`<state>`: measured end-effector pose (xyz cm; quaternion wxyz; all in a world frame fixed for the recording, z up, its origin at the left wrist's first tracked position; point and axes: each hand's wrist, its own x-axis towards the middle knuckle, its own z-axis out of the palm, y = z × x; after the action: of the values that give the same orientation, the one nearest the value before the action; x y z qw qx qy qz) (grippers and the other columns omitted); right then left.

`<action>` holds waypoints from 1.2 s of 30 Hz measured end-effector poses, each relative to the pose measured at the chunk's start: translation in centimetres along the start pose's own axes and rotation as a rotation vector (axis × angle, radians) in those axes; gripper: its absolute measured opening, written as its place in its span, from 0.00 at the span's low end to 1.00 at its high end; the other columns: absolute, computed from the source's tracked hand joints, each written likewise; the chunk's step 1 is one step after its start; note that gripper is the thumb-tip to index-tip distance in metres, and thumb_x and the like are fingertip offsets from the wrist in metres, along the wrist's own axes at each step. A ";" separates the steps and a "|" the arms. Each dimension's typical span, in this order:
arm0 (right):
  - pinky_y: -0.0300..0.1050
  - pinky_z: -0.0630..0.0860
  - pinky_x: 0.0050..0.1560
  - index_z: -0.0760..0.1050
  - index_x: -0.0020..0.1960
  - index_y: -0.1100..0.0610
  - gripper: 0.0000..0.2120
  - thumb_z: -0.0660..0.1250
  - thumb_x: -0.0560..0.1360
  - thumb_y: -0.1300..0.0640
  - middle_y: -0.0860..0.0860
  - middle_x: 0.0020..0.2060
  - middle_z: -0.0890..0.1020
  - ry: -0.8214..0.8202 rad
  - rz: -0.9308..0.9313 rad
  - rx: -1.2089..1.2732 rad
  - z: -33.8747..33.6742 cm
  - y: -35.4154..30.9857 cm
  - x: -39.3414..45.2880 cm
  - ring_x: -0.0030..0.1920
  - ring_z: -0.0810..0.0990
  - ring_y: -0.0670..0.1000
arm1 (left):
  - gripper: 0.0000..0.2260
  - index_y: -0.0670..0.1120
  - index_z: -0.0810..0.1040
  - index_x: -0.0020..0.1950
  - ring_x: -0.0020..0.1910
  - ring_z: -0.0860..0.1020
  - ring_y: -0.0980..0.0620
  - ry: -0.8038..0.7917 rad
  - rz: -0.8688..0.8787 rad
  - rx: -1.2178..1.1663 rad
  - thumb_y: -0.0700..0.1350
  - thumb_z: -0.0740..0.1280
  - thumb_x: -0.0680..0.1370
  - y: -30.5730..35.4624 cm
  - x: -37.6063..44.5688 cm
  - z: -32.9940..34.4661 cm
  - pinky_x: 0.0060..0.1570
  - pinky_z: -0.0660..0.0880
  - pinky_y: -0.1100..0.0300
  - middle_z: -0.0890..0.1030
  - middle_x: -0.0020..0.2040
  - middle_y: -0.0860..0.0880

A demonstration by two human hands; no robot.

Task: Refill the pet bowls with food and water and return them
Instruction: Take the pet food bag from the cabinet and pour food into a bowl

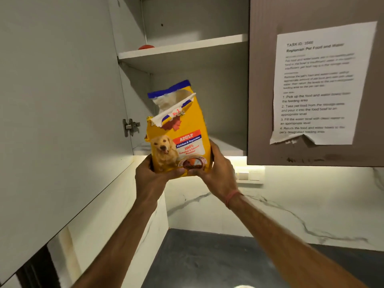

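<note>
Both arms raised; left hand (152, 175) and right hand (216, 173) gripping base of torn-open yellow dog food bag (178, 134), upright before open cabinet (187, 55).

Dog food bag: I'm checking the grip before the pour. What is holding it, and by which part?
Both hands hold the dog food bag at its bottom end: left hand at the lower left corner, right hand at the lower right. Its torn top is free.

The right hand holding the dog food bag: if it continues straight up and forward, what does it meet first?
Probably the lower shelf of the open cabinet; the right hand grips the dog food bag just before it. Depth is unclear.
</note>
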<state>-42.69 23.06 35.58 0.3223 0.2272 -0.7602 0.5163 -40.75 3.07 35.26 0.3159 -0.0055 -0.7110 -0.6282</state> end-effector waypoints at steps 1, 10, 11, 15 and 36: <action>0.50 0.84 0.60 0.68 0.78 0.43 0.43 0.82 0.69 0.35 0.40 0.64 0.84 -0.009 0.002 0.003 0.1 0.2 -0.9 0.59 0.85 0.46 | 0.31 0.56 0.84 0.59 0.52 0.89 0.50 0.005 -0.005 0.008 0.57 0.89 0.59 -0.7 -0.6 -0.2 0.56 0.87 0.44 0.90 0.55 0.56; 0.48 0.86 0.53 0.70 0.75 0.45 0.45 0.84 0.64 0.35 0.42 0.57 0.86 -0.047 0.146 -0.066 2.8 4.3 -9.0 0.52 0.86 0.45 | 0.33 0.52 0.86 0.61 0.51 0.90 0.53 -0.081 -0.090 0.041 0.54 0.91 0.58 -6.9 -5.8 -2.3 0.51 0.88 0.50 0.90 0.52 0.56; 0.48 0.86 0.52 0.71 0.74 0.47 0.45 0.85 0.64 0.36 0.43 0.56 0.87 -0.059 0.181 -0.067 3.4 5.0 -10.3 0.51 0.87 0.44 | 0.33 0.52 0.86 0.61 0.51 0.89 0.53 -0.090 -0.117 0.056 0.53 0.91 0.59 -8.3 -6.4 -2.8 0.52 0.88 0.49 0.90 0.52 0.56; 0.49 0.87 0.50 0.74 0.67 0.50 0.42 0.88 0.61 0.40 0.45 0.54 0.87 -0.103 0.325 -0.107 5.6 7.8 -14.6 0.49 0.86 0.46 | 0.38 0.51 0.86 0.64 0.53 0.89 0.52 -0.164 -0.224 0.110 0.55 0.91 0.55 -13.2 -8.5 -4.6 0.57 0.87 0.44 0.90 0.54 0.55; 0.43 0.82 0.43 0.69 0.58 0.44 0.33 0.87 0.64 0.50 0.42 0.48 0.85 -0.368 0.843 -0.295 11.0 16.4 -34.8 0.46 0.85 0.47 | 0.20 0.51 0.85 0.62 0.46 0.86 0.67 -0.370 -0.486 0.378 0.46 0.86 0.73 -30.5 -23.9 -6.6 0.39 0.80 0.72 0.87 0.49 0.61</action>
<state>-32.62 19.20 -2.96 -0.0262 -0.0614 -0.8956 0.4398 -31.05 0.06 -2.76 0.0185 0.1086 -0.8402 -0.5309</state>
